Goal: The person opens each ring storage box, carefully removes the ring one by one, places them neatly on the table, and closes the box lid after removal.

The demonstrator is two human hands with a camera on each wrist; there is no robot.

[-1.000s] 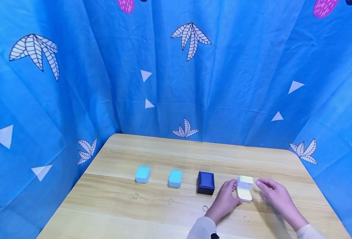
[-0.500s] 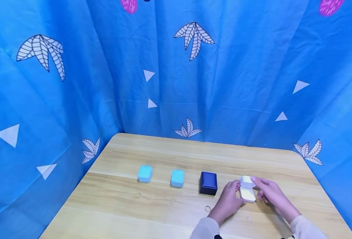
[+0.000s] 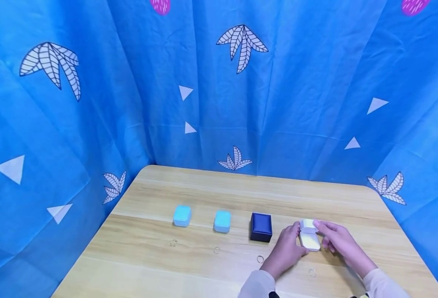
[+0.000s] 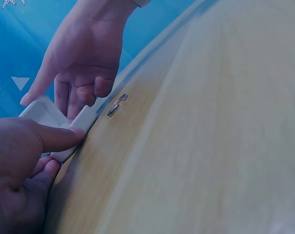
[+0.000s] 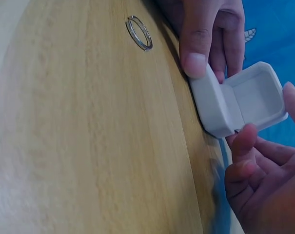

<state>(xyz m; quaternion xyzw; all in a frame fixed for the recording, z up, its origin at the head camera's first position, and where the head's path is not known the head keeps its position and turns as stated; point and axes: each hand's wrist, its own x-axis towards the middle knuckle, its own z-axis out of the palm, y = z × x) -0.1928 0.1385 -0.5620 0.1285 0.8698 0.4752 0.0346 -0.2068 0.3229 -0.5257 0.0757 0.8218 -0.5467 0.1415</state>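
A small white ring box stands with its lid raised on the right part of the table. From the left, my left hand grips its base; in the right wrist view, the left thumb lies along the base's front. On the other side my right hand holds the raised lid, its thumb at the lid's edge and other fingers bent beside the box. A silver-coloured ring lies on the table in front of the box. What sits inside the base is hard to make out.
Left of the hands stand a closed navy box and two closed light blue boxes in a row. Three rings lie before them, one near the navy box. Blue curtain surrounds the wooden table.
My right hand has moved left, from beside the white ring box onto its lid. The left hand keeps its grip on the base. The camera view has shifted slightly.
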